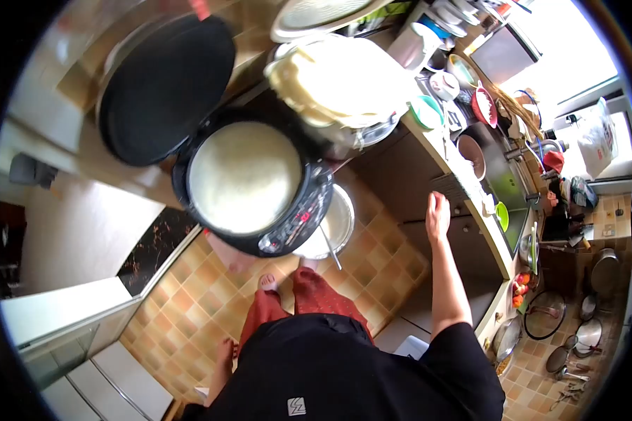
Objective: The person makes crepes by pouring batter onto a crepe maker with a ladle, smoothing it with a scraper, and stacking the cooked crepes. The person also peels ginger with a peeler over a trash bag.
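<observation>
Right hand (437,216) forward, seemingly half-curled

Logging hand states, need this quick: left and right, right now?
Left hand: beside the rust-red, dotted cloth trousers; too small to tell open or closed.
Right hand: looks loosely closed, nothing visible in it.

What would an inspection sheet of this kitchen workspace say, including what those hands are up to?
Surface: light-edged counter on the right, crowded.
Job's things: black griddle, its lid open; pale round layer inside; stack of thin pale rounds beyond; bowl beside it, with a utensil handle sticking out.
Clutter: lime-green bowl and other dishes on the counter.
Right grip: raised, fingers curled; nothing seen in it.
Left grip: low at the side; contents unclear.
Cables: nothing clearly seen.
Surroundings: tiled floor, bright window.
</observation>
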`<action>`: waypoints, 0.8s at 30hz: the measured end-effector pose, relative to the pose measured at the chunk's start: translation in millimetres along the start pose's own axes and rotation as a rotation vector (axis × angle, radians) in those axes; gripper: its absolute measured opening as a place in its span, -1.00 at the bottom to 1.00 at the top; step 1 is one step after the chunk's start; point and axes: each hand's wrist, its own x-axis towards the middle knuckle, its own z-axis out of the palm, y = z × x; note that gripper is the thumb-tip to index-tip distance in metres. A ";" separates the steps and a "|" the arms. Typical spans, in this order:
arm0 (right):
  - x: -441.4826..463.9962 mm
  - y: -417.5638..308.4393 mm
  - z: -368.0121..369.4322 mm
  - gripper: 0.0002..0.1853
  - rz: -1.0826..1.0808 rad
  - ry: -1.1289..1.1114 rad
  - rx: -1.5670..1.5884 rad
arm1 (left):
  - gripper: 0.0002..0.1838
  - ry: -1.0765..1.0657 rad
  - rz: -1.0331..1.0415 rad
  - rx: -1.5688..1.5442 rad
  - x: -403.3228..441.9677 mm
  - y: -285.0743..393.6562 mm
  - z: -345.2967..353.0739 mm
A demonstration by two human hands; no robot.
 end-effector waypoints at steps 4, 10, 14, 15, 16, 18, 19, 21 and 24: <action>148.7 38.8 46.0 -0.62 0.163 -0.049 0.069 | -0.84 0.192 0.057 0.265 -36.8 17.4 19.1; 285.2 101.7 122.9 -0.41 0.715 -0.154 0.734 | -0.65 0.395 -0.061 0.319 -78.1 1.7 44.2; 316.6 111.6 136.9 -0.46 0.731 -0.068 0.610 | -0.55 0.433 -0.085 0.371 -89.4 -53.6 58.1; 322.0 111.2 139.0 -0.45 0.721 -0.074 0.498 | -0.54 0.425 -0.088 0.386 -82.7 -47.1 61.2; 325.3 105.8 135.4 -0.44 0.712 -0.095 0.431 | -0.53 0.418 -0.094 0.398 -77.4 -42.0 64.7; 333.4 108.4 129.0 -0.45 0.738 -0.209 0.366 | -0.50 0.406 -0.119 0.413 -74.4 -37.2 72.6; 333.8 107.7 126.4 -0.49 0.680 -0.196 0.373 | -0.48 0.406 -0.145 0.410 -83.6 -41.1 79.7; 337.6 111.9 132.7 -0.60 0.738 -0.174 0.455 | -0.45 0.409 -0.199 0.402 -106.8 -51.4 86.0; 352.5 124.6 146.8 -0.60 0.858 -0.093 0.473 | -0.54 0.543 -0.141 0.330 -123.9 -3.8 103.6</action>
